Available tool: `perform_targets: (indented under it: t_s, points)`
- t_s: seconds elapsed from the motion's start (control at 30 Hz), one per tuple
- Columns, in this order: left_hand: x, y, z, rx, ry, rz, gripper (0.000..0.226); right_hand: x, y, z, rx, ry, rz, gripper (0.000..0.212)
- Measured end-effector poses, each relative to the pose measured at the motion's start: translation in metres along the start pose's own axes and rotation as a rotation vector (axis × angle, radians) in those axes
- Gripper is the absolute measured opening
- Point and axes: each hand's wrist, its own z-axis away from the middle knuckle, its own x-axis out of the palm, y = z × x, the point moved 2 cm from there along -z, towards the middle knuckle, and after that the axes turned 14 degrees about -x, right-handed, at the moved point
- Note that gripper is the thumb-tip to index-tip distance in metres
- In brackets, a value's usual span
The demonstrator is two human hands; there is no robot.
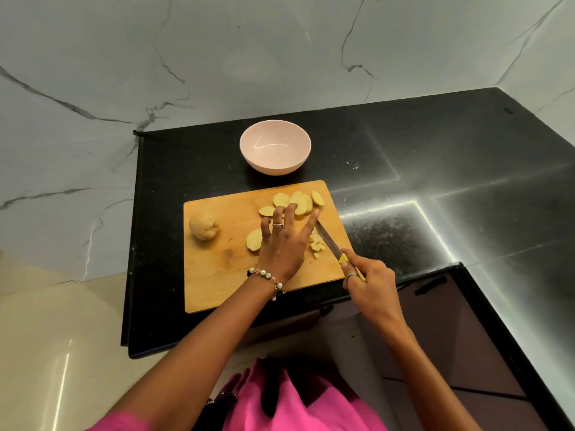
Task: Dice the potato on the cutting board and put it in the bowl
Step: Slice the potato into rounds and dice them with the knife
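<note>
Black countertop [404,150] at frame centre carries the cutting board [217,275], where your left hand [281,244] spreads flat-fingered over potato slices [298,202] and your right hand [370,283] grips the knife [329,241].

A wooden cutting board [217,275] is laid on a black counter [435,157]. A pink bowl [275,147] is set just beyond the board's far edge. A potato piece [203,226] is placed near the board's left edge, slices [298,200] toward its far right corner. The left hand [281,244] is spread over the slices with straight fingers. A yellow-handled knife [331,242] is gripped by the right hand [370,283], its blade beside small dice [317,244].
</note>
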Motion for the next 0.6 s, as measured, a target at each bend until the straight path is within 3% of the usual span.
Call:
perform_targets:
  t_s: [0.13, 0.3, 0.37, 0.5, 0.6]
  points:
    - [0.003, 0.001, -0.007, -0.04, -0.074, -0.066, 0.058, -0.006, 0.006, 0.003, 0.072, 0.022, -0.065, 0.029]
    - [-0.001, -0.001, -0.008, 0.002, -0.057, -0.027, 0.064, -0.007, 0.012, 0.0, 0.093, 0.002, -0.055, 0.026]
    - [-0.005, -0.004, -0.007, -0.014, -0.021, 0.045, 0.054, -0.007, 0.01, -0.001, 0.078, 0.009, -0.053, 0.027]
    - [-0.012, -0.037, -0.004, -0.264, 0.018, 0.33, 0.035, -0.002, 0.001, -0.007, 0.004, -0.015, -0.084, 0.031]
    - [-0.012, -0.07, -0.001, -0.393, -0.129, 0.393, 0.05, 0.007, -0.007, -0.009, -0.048, -0.115, -0.129, 0.032]
